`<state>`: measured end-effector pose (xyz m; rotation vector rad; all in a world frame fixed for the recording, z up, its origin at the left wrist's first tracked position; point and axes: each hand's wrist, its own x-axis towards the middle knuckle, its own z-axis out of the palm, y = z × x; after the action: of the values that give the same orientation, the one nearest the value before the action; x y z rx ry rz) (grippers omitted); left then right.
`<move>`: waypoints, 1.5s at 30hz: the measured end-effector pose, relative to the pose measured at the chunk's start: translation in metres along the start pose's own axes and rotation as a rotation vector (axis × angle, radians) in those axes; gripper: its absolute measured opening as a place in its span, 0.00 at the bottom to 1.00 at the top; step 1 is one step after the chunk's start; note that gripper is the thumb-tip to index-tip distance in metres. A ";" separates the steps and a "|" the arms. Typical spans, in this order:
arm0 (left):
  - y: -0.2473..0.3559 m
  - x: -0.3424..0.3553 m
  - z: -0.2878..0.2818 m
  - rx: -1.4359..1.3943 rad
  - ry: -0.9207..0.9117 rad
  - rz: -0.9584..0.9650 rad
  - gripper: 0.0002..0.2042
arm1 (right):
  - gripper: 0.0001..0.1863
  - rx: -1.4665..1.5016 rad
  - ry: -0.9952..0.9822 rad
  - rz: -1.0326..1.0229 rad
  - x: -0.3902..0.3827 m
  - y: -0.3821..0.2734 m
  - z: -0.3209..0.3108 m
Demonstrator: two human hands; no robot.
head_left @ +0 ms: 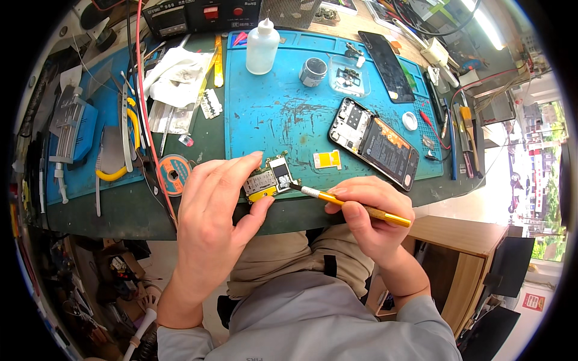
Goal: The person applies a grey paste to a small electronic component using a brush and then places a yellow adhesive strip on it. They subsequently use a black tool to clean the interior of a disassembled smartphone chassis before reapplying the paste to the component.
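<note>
My left hand grips a small circuit board at the mat's front edge, fingertips at its top and thumb at its lower side. The board has silver shielding, a dark chip and a yellow patch. In my right hand is a slim tool with a yellow handle; its dark tip meets or hovers over a whitish patch on the board, I cannot tell which. Right of the board lies a yellow-and-white piece, and beyond it an opened phone with its battery showing.
The blue mat holds a squeeze bottle, small jar, parts tray, dark phone panel and white lid. A solder spool, cables and tools crowd the left. A wooden cabinet stands at lower right.
</note>
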<state>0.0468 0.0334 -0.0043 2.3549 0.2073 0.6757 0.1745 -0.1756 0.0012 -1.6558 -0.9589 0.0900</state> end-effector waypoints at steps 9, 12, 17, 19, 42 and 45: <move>0.002 0.000 -0.001 0.002 -0.002 0.003 0.29 | 0.08 0.225 0.048 0.044 -0.001 0.003 -0.004; 0.002 0.001 0.000 0.001 0.004 0.011 0.28 | 0.09 0.329 0.122 0.111 -0.003 0.003 -0.004; 0.001 0.001 0.000 0.014 0.014 0.027 0.28 | 0.08 0.275 0.138 0.112 -0.003 0.003 -0.004; 0.002 0.001 0.000 0.017 0.005 0.017 0.27 | 0.08 0.217 0.068 0.055 -0.002 0.004 -0.005; 0.002 -0.001 0.000 0.011 0.008 0.017 0.27 | 0.07 0.090 0.029 0.019 0.000 0.003 0.000; 0.001 0.000 0.000 0.013 0.010 0.021 0.28 | 0.07 0.124 0.068 0.058 -0.001 0.003 0.001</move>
<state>0.0468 0.0322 -0.0038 2.3690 0.1924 0.6988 0.1749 -0.1754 -0.0017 -1.5629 -0.8375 0.1288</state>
